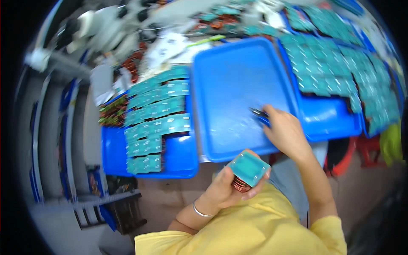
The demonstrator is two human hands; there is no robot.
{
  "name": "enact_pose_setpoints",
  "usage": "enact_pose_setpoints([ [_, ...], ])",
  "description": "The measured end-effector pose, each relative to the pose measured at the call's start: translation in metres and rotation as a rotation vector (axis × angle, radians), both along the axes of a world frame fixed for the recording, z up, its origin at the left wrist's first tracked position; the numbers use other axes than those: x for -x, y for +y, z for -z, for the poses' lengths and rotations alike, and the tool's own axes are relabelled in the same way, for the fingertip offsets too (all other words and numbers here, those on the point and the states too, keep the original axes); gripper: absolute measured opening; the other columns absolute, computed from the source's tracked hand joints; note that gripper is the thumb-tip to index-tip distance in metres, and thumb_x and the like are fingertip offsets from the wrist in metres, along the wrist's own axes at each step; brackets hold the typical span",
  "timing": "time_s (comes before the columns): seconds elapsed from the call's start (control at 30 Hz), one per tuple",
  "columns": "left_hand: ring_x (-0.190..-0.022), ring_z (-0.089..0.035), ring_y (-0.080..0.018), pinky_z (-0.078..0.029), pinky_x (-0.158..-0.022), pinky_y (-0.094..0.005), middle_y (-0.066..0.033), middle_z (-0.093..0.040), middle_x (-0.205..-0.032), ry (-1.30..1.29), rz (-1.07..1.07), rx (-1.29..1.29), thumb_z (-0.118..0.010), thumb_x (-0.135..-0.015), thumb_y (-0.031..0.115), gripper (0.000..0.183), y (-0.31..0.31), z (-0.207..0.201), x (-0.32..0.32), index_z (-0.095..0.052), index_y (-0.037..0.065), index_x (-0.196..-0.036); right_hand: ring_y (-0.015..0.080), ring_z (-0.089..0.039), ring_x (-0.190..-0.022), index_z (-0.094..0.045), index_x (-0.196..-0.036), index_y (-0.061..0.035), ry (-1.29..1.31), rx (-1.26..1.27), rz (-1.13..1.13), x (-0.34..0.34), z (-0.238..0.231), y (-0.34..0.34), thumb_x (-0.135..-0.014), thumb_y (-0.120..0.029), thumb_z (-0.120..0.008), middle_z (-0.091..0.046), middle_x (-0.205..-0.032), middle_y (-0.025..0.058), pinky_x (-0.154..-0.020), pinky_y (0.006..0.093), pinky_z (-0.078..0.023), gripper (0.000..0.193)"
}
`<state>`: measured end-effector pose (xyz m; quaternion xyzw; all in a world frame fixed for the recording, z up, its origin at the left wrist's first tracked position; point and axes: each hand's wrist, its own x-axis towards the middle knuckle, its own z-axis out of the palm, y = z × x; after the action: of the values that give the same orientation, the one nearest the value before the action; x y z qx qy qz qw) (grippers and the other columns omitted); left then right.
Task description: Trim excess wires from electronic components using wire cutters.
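My left hand (222, 190), a silver bangle at its wrist, is closed around a square copper-wire coil block with a teal top face (248, 168). Reddish copper windings show along its side. The block is held above my lap, in front of the tray's near edge. My right hand (285, 131) grips a small pair of cutters or pliers with blue handles and dark jaws (259, 114); blur hides the exact kind. The jaws point left over the middle blue tray (238, 80), apart from the coil block.
A left blue tray (178, 159) holds rows of similar teal-topped blocks (157, 108). More fill the trays (329, 123) on the right. Papers (170, 46), a yellow-green tool (206, 40) and copper parts lie at the back. Shelving (63, 136) stands left; a red stool (369, 153) is at right.
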<state>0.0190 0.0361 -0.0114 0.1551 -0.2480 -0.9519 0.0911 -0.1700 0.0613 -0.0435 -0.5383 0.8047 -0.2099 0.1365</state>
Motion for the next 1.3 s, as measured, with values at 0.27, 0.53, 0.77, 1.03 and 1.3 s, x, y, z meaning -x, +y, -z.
enact_pose_setpoints([
  [0.27,-0.076,-0.052,-0.0096,-0.043,-0.062,-0.0208,-0.0058,-0.056,-0.097,-0.349,-0.865,1.062,-0.065,-0.077,0.014,0.053,-0.104,-0.054,-0.11,-0.043,-0.002,-0.122,0.038,-0.058,-0.082,-0.052,-0.101,-0.0027,-0.106,0.044,0.049,-0.008,-0.012,0.013,-0.071,-0.003,-0.06,-0.06,-0.086,0.022,-0.071,0.0424,-0.045,0.031],
  [0.53,-0.096,-0.056,-0.0288,-0.046,-0.082,-0.0335,-0.0132,-0.053,-0.106,-1.231,-0.487,2.135,-0.071,-0.06,-0.006,0.052,-0.23,-0.034,-0.229,-0.05,0.003,-0.107,0.0388,-0.058,-0.083,-0.052,-0.101,-0.0021,-0.149,0.046,0.076,-0.009,-0.018,0.008,-0.071,-0.001,-0.06,-0.06,-0.086,0.0232,-0.073,0.0409,-0.045,0.031],
  [0.77,-0.099,-0.051,-0.0311,-0.045,-0.085,-0.034,-0.0125,-0.044,-0.111,-1.288,-0.302,2.039,-0.07,-0.062,-0.007,0.058,-0.243,0.005,-0.214,-0.049,0.009,-0.114,0.0382,-0.058,-0.083,-0.053,-0.1,-0.002,-0.141,0.054,0.096,-0.012,-0.016,0.009,-0.071,-0.001,-0.061,-0.06,-0.085,0.0228,-0.072,0.0403,-0.045,0.03],
  [1.03,-0.105,-0.048,-0.0298,-0.042,-0.09,-0.035,-0.0138,-0.038,-0.12,-1.22,-0.547,2.068,-0.069,-0.067,-0.001,0.053,-0.217,-0.02,-0.206,-0.049,0.01,-0.114,0.0365,-0.059,-0.079,-0.053,-0.101,-0.0036,-0.158,0.003,0.105,-0.013,-0.018,0.006,-0.073,-0.003,-0.059,-0.061,-0.083,0.02,-0.07,0.0416,-0.046,0.029],
  [1.3,-0.127,-0.024,-0.0354,-0.027,-0.102,-0.0457,-0.0098,-0.037,-0.127,-1.06,0.044,2.138,-0.082,-0.053,0.027,0.054,-0.121,-0.031,-0.167,-0.052,0.011,-0.095,0.039,-0.057,-0.084,-0.052,-0.103,-0.0012,-0.066,0.118,0.068,-0.015,-0.011,0.012,-0.073,0.0,-0.058,-0.059,-0.089,0.0226,-0.073,0.041,-0.045,0.031],
])
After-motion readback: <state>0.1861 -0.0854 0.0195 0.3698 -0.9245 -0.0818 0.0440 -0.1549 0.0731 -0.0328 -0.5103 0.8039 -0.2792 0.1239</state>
